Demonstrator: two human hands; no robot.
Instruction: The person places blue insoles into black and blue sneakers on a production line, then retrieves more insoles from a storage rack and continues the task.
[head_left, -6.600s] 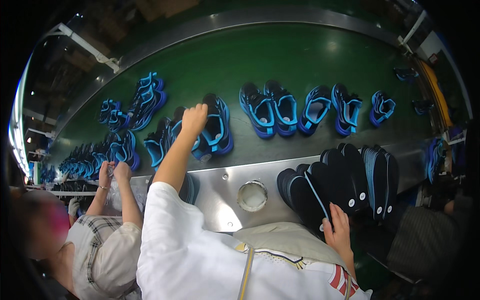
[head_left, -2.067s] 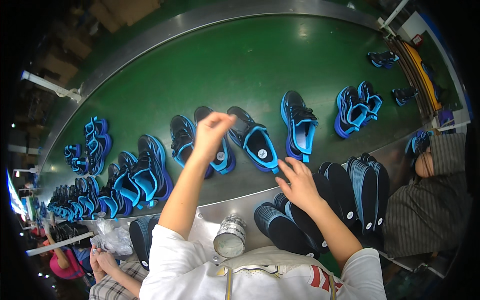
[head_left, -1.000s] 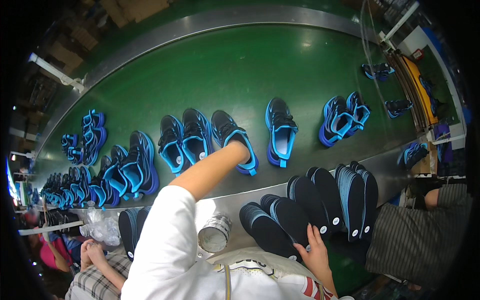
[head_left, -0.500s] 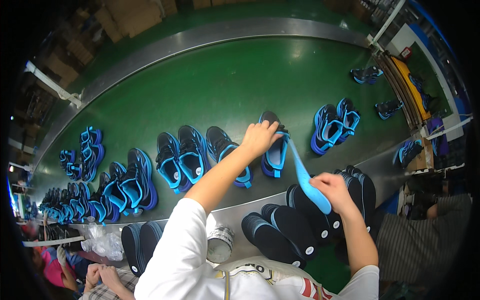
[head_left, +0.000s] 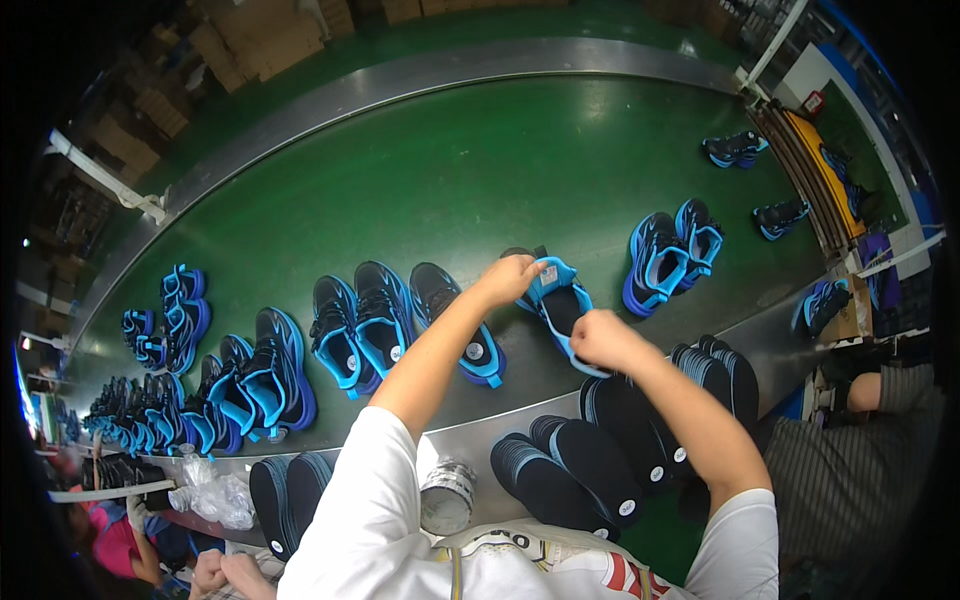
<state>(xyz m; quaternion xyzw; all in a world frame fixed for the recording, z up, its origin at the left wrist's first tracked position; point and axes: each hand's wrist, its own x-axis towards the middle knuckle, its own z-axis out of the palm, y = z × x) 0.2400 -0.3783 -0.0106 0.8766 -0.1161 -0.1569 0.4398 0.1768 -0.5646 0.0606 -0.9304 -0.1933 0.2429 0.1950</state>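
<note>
A black sneaker with bright blue lining (head_left: 566, 272) sits on the green conveyor belt in front of me, its opening toward me. My left hand (head_left: 510, 281) grips the tongue and upper at its far side, pulling the opening wide. A black insole (head_left: 566, 309) lies partly inside the shoe. My right hand (head_left: 602, 341) is closed around the insole's near end at the heel; the fingers hide that end. Left of this shoe stands a matching sneaker (head_left: 436, 288) with an insole in it.
More sneaker pairs stand left (head_left: 357, 310) and right (head_left: 660, 258) along the belt (head_left: 480, 180). Stacks of black insoles (head_left: 585, 460) lie on the metal ledge nearest me, beside a white tub (head_left: 447, 497). Clear plastic bags (head_left: 218, 492) and other people's hands (head_left: 230, 572) are at the lower left.
My right hand has moved up and left, bringing the insole from beside the shoe into its opening. My left hand has shifted slightly, and the shoe's tongue is now pulled open.
</note>
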